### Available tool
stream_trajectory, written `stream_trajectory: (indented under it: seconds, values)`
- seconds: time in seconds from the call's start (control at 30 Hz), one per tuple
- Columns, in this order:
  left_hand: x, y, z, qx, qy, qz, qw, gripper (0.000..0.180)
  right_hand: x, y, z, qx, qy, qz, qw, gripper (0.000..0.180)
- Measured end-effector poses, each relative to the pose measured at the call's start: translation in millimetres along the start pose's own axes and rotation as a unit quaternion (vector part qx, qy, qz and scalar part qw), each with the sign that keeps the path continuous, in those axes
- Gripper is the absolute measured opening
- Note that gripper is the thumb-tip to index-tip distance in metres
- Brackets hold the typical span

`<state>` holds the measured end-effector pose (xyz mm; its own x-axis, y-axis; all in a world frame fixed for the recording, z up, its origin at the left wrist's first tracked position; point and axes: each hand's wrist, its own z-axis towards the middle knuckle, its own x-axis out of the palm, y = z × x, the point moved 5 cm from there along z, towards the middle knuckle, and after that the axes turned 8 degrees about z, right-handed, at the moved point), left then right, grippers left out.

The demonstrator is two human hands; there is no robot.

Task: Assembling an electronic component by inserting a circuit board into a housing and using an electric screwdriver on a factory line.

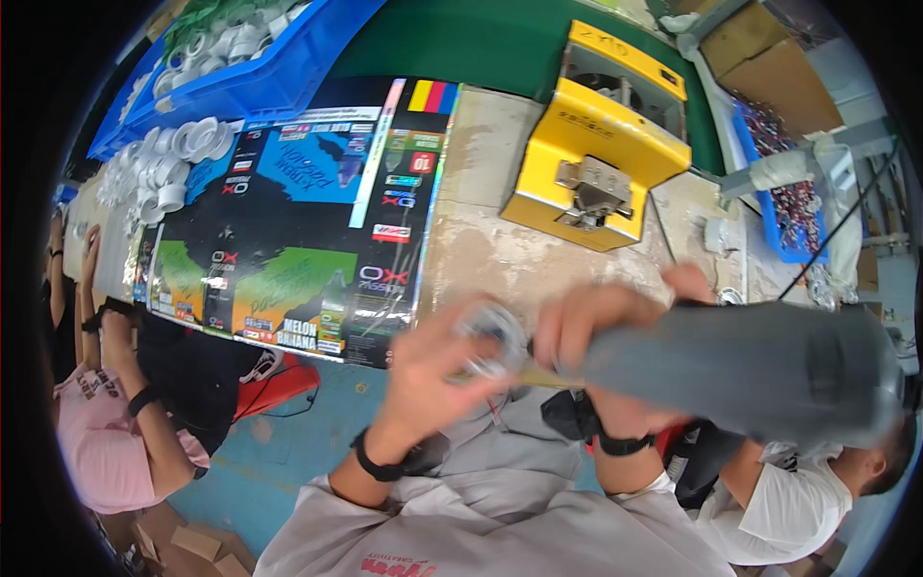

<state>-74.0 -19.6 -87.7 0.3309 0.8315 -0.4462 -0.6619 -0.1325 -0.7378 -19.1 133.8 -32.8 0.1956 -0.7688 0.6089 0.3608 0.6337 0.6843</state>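
My left hand (428,375), at the middle near the table's front edge, grips a clear or whitish ring (500,338) between thumb and fingers. Just right of it, my right hand (601,313) is closed around the narrow end of a large dark grey tapered tool (740,365). Motion smears the tool, so its exact kind cannot be made out. Its narrow end points left toward the ring, with a small gap between them. The tool covers much of my right palm. Both wrists carry black bands.
A yellow machine (596,135) with a metal clamp stands ahead. At left, white plastic rings (163,163) lie beside a blue bin (240,91) and a printed sheet (240,221). Another blue bin (769,192) holds small parts. A black cord hangs at right. People sit on both sides.
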Motion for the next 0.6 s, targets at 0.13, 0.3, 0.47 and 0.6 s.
stream_trajectory:
  seconds: [0.13,0.3,0.47,0.6]
  values:
    - [-67.0,63.0,5.9,-0.196,-0.108,0.255,0.941,0.031,-94.4,68.7,-43.4,-0.092,-0.342,-0.581,0.732,0.060]
    - [-149.4,91.1,-16.6,-0.193,-0.277,0.477,0.811,0.051,-148.0,136.7,-83.2,0.069,-0.294,-0.907,0.293,0.057]
    - [-134.7,42.9,-23.4,-0.108,-0.452,0.420,0.780,0.047,-176.8,153.1,-111.8,0.248,-0.312,-0.814,0.423,0.055]
    - [-54.0,-6.4,-32.4,0.033,-0.317,0.186,0.930,0.034,-82.8,119.2,-83.7,0.214,-0.218,-0.756,0.578,0.052]
